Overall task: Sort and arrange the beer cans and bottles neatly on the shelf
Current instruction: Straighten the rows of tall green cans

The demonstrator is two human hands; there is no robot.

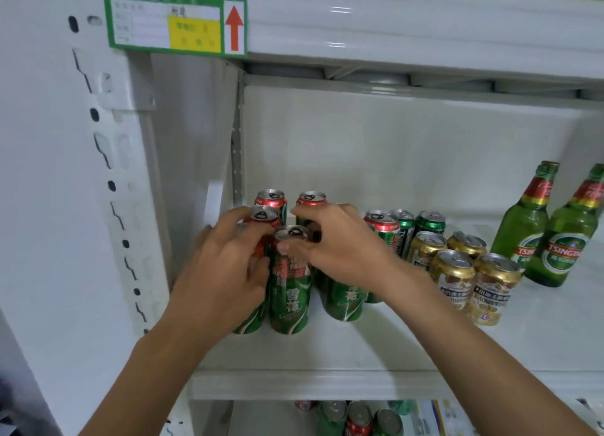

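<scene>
— While the green-and-red cans (291,282) are being bunched at the left end of the shelf (327,383), what is held by each of the hands?

— A can at the left of the cluster is wrapped by the left hand (222,272), fingers curled round its side. The front can is pinched near its rim by the thumb and fingers of the right hand (340,243), with the rest of that hand partly spread over the cans behind. How firmly either can is gripped cannot be told.

— What could be upset from here?

— The cans are tall, narrow and packed touching. If one is pushed off-centre near its top, it could be tipped into its neighbours, and a row might be knocked over. The smooth painted metal shelf would offer little friction, so a nudged can would likely slide, not stay. The right forearm is stretched just beside the gold cans (470,279), which could be brushed by a careless sweep.

— And the glass?

— Two green Tsingtao bottles (552,239) are stood at the far right, well apart from the hands. They are long-necked and glossy; if struck by a rolling can, a fall could be expected.

— Anything else nearby?

— Dark green cans (421,223) are stood behind the gold ones. All lids are dull aluminium with ring pulls.
</scene>
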